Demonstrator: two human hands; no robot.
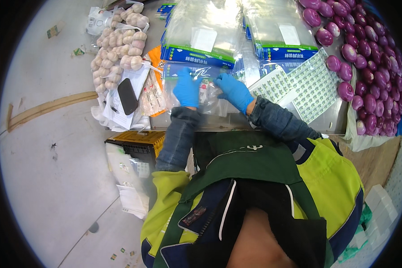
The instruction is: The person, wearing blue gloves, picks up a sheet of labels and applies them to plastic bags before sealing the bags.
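Observation:
A clear plastic bag [216, 107] with a printed blue band lies flat before me at the table's front edge. My left hand [186, 89], in a blue glove, rests on its left part, thumb out to the side. Beside that thumb is a small white label [203, 92] with a red mark and a printed code. My right hand [235, 91], gloved alike, is over the bag's right side with fingers curled; whether they pinch the film is hidden. Just beyond is a stack of similar bags [181, 33] with a white paper slip [203, 39] on top.
A second bag stack [264, 30] and sticker sheets [316, 85] lie to the right, beside a heap of purple onions [372, 73]. Netted garlic [120, 47], a black phone [127, 96] and papers [115, 112] occupy the left. Below the table edge stands a yellow-and-black crate [140, 139].

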